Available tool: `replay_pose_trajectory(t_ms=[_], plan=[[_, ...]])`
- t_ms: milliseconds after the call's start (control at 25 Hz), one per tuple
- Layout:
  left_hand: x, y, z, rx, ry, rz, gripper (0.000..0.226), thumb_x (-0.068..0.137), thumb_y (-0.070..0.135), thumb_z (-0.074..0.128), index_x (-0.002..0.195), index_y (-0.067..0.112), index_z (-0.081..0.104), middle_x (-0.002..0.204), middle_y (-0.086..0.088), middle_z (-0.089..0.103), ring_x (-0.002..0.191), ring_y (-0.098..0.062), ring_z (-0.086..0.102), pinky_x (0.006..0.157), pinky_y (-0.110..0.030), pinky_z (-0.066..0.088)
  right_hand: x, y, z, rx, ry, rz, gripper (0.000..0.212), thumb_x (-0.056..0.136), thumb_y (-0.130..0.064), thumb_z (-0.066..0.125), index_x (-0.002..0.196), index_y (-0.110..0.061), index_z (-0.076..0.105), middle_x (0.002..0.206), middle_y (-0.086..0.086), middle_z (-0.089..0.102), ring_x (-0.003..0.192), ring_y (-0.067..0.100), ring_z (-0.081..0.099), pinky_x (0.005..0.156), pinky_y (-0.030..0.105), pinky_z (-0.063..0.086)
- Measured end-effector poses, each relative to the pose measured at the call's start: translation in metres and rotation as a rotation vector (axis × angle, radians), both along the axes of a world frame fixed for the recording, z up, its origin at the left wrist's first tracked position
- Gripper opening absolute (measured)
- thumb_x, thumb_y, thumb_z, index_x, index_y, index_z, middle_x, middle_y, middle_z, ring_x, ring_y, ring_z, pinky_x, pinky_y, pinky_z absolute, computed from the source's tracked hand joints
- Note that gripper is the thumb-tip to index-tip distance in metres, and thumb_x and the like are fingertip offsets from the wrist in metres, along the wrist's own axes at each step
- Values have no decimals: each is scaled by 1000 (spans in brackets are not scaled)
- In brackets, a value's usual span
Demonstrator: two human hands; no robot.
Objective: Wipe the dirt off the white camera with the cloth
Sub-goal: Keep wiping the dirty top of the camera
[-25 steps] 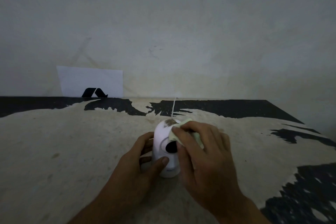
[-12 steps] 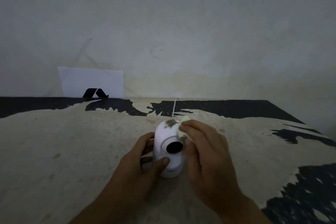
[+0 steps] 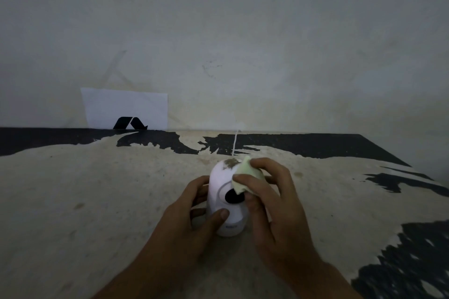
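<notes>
Two hands | left hand [image 3: 192,223] grips smooth domed camera [image 3: 224,204] | right hand [image 3: 272,206] pinches soft, seemingly pale-green cloth [image 3: 244,175]

Dim, bare indoor spot, looks like a makeshift recording corner in a plain room rather than a fitted kitchen, lab or shop; exact kind of place can't be told. Cues: worn table [image 3: 97,201] with its black coating peeled off over most of the top, pale scuffed surface with small stains, black left only along the far edge and right side. Behind it a plain unpainted-looking grey wall [image 3: 243,31] with faint marks. A white paper sheet [image 3: 116,107] with a black logo leans against the wall.
</notes>
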State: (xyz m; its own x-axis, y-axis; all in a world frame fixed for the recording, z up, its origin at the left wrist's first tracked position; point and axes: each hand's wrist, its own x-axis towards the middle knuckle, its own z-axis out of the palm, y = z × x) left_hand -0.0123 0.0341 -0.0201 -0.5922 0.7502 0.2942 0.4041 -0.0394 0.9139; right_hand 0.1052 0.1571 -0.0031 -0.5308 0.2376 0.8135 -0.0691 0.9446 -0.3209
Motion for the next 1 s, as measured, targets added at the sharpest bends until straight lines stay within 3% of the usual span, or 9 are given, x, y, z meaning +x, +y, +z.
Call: replay_pose_trajectory(t_ms=[80, 160, 280, 400, 600, 720, 880, 1000], plan=[[0, -1, 0, 3, 1, 1, 51, 57, 67, 57, 104, 65, 37, 99, 55, 47, 98, 21, 50, 70, 1, 43, -1, 1, 2, -65, 23, -42, 42, 98, -31, 37, 114, -4, 65, 124, 13, 61, 117, 22, 57, 96, 43, 51], [-1, 0, -1, 1, -8, 3, 54, 57, 66, 58, 107, 61, 38, 103, 45, 54, 101, 13, 54, 76, -6, 46, 0, 0, 1, 9, 29, -78, 53, 100, -37, 30, 114, 0, 65, 122, 13, 65, 118, 23, 58, 97, 48, 49], [-1, 0, -2, -18, -9, 10, 57, 58, 64, 58, 110, 59, 37, 113, 32, 54, 105, 4, 55, 85, -17, 48, 2, 1, 1, 21, 4, -60, 45, 99, -33, 35, 117, -3, 63, 125, 9, 64, 120, 16, 56, 101, 41, 45], [-2, -1, -2, -23, -5, -1, 53, 59, 65, 58, 107, 64, 36, 110, 35, 53, 103, 12, 53, 78, -10, 47, 2, 3, 4, -184, -15, -56, 39, 96, -28, 39, 123, -8, 59, 124, 4, 65, 115, 13, 59, 96, 42, 51], [-2, 1, -4, -20, -19, 7, 54, 56, 67, 58, 105, 65, 37, 107, 39, 53, 102, 9, 55, 85, -17, 48, 5, 5, 2, 117, 45, -56, 35, 94, -23, 46, 119, -4, 62, 119, 10, 66, 114, 19, 60, 91, 43, 54], [-2, 0, -4, -2, -12, -7, 52, 57, 65, 59, 105, 67, 38, 106, 43, 54, 102, 13, 53, 83, -14, 48, 2, 5, 3, 62, 66, -68, 38, 93, -20, 47, 126, -2, 55, 125, 9, 63, 117, 17, 59, 93, 41, 54], [-1, 1, -4, 9, -34, -2, 53, 57, 63, 60, 106, 64, 40, 112, 33, 57, 104, 9, 55, 86, -18, 50, 7, 2, 1, 152, 53, -18, 35, 96, -23, 44, 119, -6, 62, 124, 5, 62, 119, 13, 54, 98, 34, 47], [-2, 1, -4, 7, -18, -7, 59, 58, 64, 59, 114, 57, 40, 118, 27, 56, 107, 6, 54, 89, -21, 49, 3, 3, 3, 41, -4, -56, 38, 96, -25, 40, 118, -5, 62, 124, 7, 63, 119, 13, 54, 99, 37, 46]])
